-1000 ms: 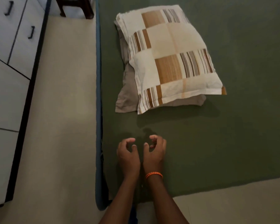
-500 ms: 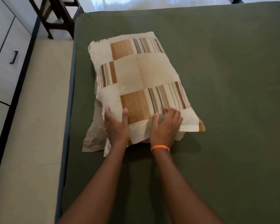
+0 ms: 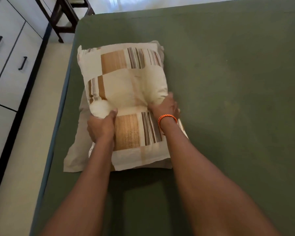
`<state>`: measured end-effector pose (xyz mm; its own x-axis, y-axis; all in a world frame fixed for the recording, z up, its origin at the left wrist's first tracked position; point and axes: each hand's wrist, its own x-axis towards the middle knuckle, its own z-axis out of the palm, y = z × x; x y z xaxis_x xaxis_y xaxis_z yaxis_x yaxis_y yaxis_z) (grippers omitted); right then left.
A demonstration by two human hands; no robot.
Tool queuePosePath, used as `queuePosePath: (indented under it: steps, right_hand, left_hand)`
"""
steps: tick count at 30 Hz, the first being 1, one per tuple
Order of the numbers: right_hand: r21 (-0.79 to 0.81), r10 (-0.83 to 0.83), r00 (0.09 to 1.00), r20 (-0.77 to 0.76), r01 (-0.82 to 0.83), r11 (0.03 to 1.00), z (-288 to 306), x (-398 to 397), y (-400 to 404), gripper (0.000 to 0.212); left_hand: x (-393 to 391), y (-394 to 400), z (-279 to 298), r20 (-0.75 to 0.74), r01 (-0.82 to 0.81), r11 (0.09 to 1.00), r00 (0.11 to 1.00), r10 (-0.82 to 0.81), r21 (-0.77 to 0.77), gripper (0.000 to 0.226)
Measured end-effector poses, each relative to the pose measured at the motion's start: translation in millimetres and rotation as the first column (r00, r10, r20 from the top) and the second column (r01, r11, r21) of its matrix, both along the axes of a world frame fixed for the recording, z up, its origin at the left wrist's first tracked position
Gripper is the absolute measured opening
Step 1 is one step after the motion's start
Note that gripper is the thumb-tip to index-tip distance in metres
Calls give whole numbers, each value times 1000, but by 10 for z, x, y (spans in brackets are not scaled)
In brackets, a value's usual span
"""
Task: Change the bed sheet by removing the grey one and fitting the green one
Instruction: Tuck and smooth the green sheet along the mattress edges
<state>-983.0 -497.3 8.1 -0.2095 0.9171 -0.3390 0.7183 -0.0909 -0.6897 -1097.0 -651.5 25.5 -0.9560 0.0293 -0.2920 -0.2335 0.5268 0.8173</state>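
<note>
A green sheet (image 3: 228, 99) covers the bed from edge to edge, lying flat and smooth across the mattress, with a thin blue-grey strip (image 3: 65, 103) showing along its left side. Beside the bed runs a pale floor (image 3: 24, 150), bordered on the left by white cabinet fronts (image 3: 8, 68) with dark handles, while the legs of a dark wooden stool (image 3: 65, 19) stand near the bed's far left corner.

On the left half of the sheet lies a patchwork pillow (image 3: 126, 79) in cream, tan and brown stripes, stacked on a plain beige pillow (image 3: 75, 159) whose edge sticks out at the lower left.

Both of the person's arms reach forward onto the upper pillow. The left hand (image 3: 100, 126) grips its left edge, thumb on top and fingers curled underneath, bunching the stuffing into a bulge just above. The right hand (image 3: 165, 108) presses into and grasps the right side, its fingers wrapped over the edge and the fabric creased around them. An orange braided band (image 3: 167, 119) circles the right wrist.

No grey sheet shows in the head view.
</note>
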Motion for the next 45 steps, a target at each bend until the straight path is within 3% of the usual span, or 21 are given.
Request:
queuePosePath:
  steps: [3,6,14,20,23,31,36,45]
  right_hand:
    - [132,41,999,-27,-37,991,192,177,7,41]
    - [210,33,998,-57,-21,977,405,597,-34,27]
    - [279,0,985,-172,49,959,1037,2128,-470,22]
    - [364,17,980,-200,58,929,1943,3700,-613,19]
    - [394,28,979,-202,55,918,2337,4586,-533,16]
    - [426,-64,975,-215,153,892,3110,7059,595,22]
    - [467,-126,970,-206,210,859,3308,8544,1438,24]
    - [464,-210,964,-164,263,846,3263,10215,2687,36]
  left_hand:
    - [199,-3,144,-6,14,993,1000,-13,121,41]
    - [623,-24,312,16,30,981,999,-34,191,36]
    - [2074,-481,1149,-10,116,971,993,-116,209,41]
    - [3693,-750,2031,114,57,884,986,-124,464,31]
    - [4576,-706,2416,139,30,886,985,-106,463,32]
    - [6782,509,3085,30,217,855,965,-261,472,21]
    - [8088,1511,3106,67,260,811,937,-343,523,23]
    - [9576,2974,3023,105,338,776,883,-456,532,23]
